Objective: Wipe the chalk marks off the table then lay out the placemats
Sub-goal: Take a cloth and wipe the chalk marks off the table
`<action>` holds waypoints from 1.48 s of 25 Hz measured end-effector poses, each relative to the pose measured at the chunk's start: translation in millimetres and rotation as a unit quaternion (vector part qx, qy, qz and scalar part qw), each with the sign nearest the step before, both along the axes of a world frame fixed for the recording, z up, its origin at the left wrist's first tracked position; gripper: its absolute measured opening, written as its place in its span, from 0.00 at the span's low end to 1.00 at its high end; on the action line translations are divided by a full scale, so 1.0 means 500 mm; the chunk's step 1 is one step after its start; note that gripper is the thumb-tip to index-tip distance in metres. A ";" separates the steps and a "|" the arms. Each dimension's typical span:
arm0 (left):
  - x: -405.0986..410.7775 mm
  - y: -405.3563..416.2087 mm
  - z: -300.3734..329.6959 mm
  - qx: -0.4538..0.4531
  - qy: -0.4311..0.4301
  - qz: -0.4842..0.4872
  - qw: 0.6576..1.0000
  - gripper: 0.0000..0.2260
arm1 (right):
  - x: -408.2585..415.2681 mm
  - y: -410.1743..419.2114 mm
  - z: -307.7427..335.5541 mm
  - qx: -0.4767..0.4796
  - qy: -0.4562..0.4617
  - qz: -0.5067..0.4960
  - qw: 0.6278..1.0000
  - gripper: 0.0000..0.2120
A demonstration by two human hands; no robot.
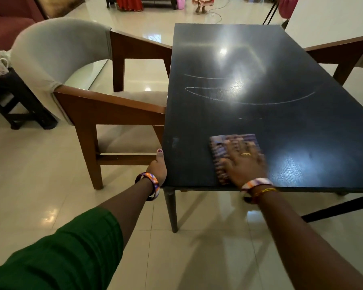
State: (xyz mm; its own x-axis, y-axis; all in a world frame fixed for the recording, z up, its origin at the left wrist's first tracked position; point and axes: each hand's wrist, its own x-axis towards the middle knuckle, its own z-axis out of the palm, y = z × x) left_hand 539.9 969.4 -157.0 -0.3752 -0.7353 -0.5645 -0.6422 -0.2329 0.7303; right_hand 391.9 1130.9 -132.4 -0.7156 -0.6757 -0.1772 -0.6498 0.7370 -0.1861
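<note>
While our left hand [158, 167] grips the near corner of the dark table [302, 147], our right hand [244, 164] presses a folded cloth [220, 147] flat-fingered near the front edge, wiping under way, chalk marks [249, 95] farther up likely next; no placemats in view.

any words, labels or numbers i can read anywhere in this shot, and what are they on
None can be read.
The chalk marks on the dark table are curved strokes, not letters or digits.
The cloth under the right hand shows a blurred striped pattern, no text.
The bangles on both wrists carry coloured patches only.
</note>
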 end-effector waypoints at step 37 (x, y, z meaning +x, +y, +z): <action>-0.499 0.073 0.049 -0.480 -0.012 -0.371 0.795 0.16 | -0.371 0.030 0.008 0.005 0.024 -0.112 0.993 0.35</action>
State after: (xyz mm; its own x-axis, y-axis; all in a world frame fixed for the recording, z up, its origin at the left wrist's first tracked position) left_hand 290.6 1006.0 -132.4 -0.9037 -0.4141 0.1093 -0.3604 0.8731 0.3283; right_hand 206.3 1145.7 -128.2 -0.8560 -0.4963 -0.1448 -0.4768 0.8661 -0.1499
